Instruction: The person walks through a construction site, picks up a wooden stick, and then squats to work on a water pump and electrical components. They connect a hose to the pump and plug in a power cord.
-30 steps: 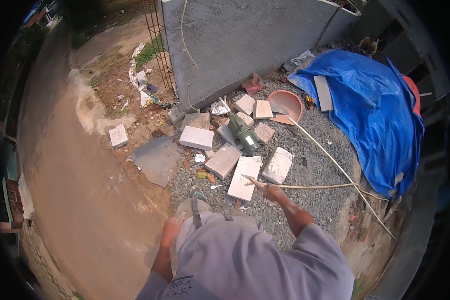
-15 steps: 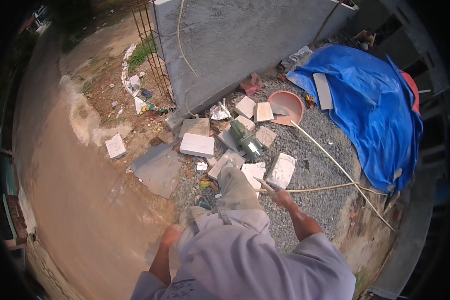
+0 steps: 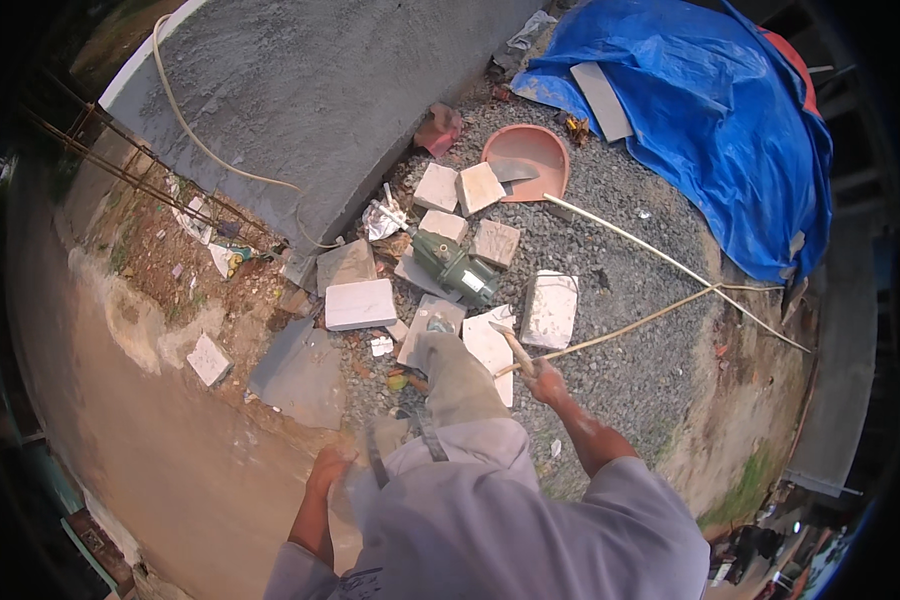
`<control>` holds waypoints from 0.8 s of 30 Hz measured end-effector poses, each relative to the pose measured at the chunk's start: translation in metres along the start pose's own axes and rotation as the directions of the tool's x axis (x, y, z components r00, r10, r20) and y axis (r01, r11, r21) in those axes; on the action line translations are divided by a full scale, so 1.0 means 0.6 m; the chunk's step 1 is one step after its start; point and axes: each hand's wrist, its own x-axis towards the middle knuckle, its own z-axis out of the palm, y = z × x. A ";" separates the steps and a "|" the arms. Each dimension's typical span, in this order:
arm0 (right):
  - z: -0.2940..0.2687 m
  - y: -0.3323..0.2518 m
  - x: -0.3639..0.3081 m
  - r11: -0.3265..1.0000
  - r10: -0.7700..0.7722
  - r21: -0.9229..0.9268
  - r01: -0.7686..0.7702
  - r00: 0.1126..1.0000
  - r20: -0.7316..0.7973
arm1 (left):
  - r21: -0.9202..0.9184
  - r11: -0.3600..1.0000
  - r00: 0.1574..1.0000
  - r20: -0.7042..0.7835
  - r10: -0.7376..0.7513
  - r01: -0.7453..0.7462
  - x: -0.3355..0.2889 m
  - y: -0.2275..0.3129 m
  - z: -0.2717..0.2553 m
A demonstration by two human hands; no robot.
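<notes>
My right hand [image 3: 547, 384] is closed around a short, pale, stick-like tool [image 3: 517, 352] with a narrow end, its exact kind unclear. That end points over a flat white slab [image 3: 487, 347] on the gravel, close to a thick white block [image 3: 550, 310]. Whether tool and slab touch cannot be made out. Beside my left thigh hangs my left hand [image 3: 332, 466], its fingers blurred. A green motor-like machine [image 3: 455, 268] lies among several pale blocks ahead of my feet. One shoe rests on a grey slab [image 3: 442, 313].
A thin hose [image 3: 630, 327] and a long pale pole [image 3: 660, 258] cross the gravel on the right. Further off are an orange basin [image 3: 550, 160], a blue tarp [image 3: 670, 110] and a grey wall [image 3: 280, 100]. Bent rebar [image 3: 150, 160] stands left, near a grey sheet [image 3: 300, 375].
My view has turned, so the wall, basin and tarp sit further left and higher. The tool remains in my right hand; my left hand stays by my thigh.
</notes>
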 end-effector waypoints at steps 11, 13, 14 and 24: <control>0.002 0.041 0.123 0.957 0.198 0.224 -0.185 0.979 -0.038 | -0.540 0.840 0.952 -0.282 -0.117 -0.057 0.253 0.132 -0.176; -0.009 0.039 0.165 0.956 0.171 0.244 -0.160 0.985 -0.024 | -0.561 0.827 0.947 -0.290 -0.138 -0.051 0.289 0.164 -0.194; -0.018 0.030 0.180 0.956 0.161 0.251 -0.151 0.987 -0.018 | -0.592 0.803 0.948 -0.289 -0.134 -0.067 0.310 0.185 -0.200; -0.188 -0.233 0.409 0.916 -0.399 -0.090 0.391 0.909 -0.118 | -0.894 0.447 0.991 -0.088 -0.098 -0.036 0.596 0.271 -0.133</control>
